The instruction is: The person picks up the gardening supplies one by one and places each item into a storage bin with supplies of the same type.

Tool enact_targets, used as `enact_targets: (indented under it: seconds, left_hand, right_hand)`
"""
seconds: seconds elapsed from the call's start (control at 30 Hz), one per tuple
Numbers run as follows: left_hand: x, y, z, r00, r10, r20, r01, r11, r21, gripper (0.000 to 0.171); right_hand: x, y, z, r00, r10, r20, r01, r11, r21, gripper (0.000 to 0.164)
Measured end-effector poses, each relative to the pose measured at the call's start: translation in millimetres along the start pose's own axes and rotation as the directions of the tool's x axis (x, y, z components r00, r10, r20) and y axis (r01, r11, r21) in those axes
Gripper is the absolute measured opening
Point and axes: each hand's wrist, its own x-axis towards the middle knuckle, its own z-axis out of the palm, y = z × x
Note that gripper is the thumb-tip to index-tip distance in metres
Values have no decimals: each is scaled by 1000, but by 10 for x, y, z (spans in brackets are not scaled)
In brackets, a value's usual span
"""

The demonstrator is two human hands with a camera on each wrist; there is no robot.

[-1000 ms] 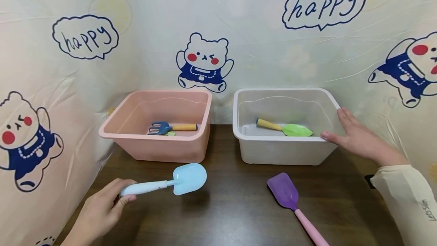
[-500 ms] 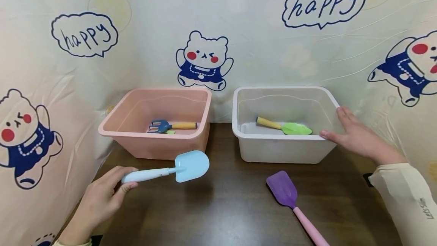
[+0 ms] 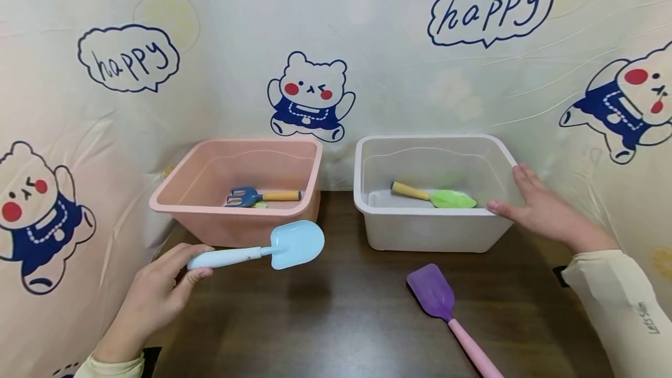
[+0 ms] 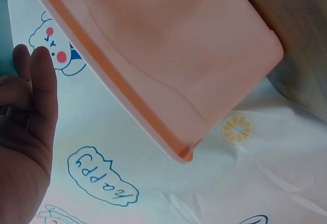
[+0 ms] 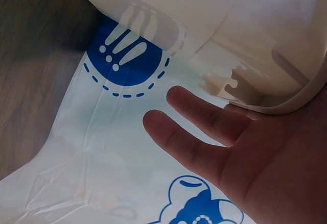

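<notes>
In the head view my left hand (image 3: 157,296) pinches the white-and-blue handle of a light blue toy shovel (image 3: 298,244) between thumb and fingers. The shovel hangs above the table, its blade overlapping the front of the pink bin (image 3: 231,226). My right hand (image 3: 551,214) rests with straight fingers at the right front corner of the white bin (image 3: 430,232), thumb on the rim. Inside the white bin lies a green trowel (image 3: 452,199) with a yellow handle. A blue hand fork (image 3: 247,196) lies in the pink bin, a small green piece beside it.
A purple shovel (image 3: 433,290) with a pink handle lies on the brown table (image 3: 336,337) in front of the white bin. Behind the bins hangs a pale sheet (image 3: 388,45) printed with bears. A gap separates the two bins.
My left hand has lifted the light blue shovel upward, so its blade now overlaps the pink bin's front. The right hand stays at the white bin's corner.
</notes>
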Motion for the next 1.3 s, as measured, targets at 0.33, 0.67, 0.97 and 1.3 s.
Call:
enact_targets:
  seconds: [0.33,0.67,0.97,1.3]
  left_hand:
    - [94,6,18,999,32,-18,-33,999,-17,46]
    - [171,5,16,997,55,-54,-56,998,-4,54]
    - [276,4,17,998,32,-48,-36,995,-89,50]
    - [414,21,55,1000,6,-14,-7,997,-78,28]
  right_hand:
    - [-7,-23,1,1000,13,5,-13,1000,-5,114]
    - [-5,-34,-10,1000,6,6,-6,1000,-9,113]
    - [-17,-19,-8,1000,20,0,-20,1000,-15,114]
    - [-12,-6,-9,1000,12,2,-12,1000,-14,114]
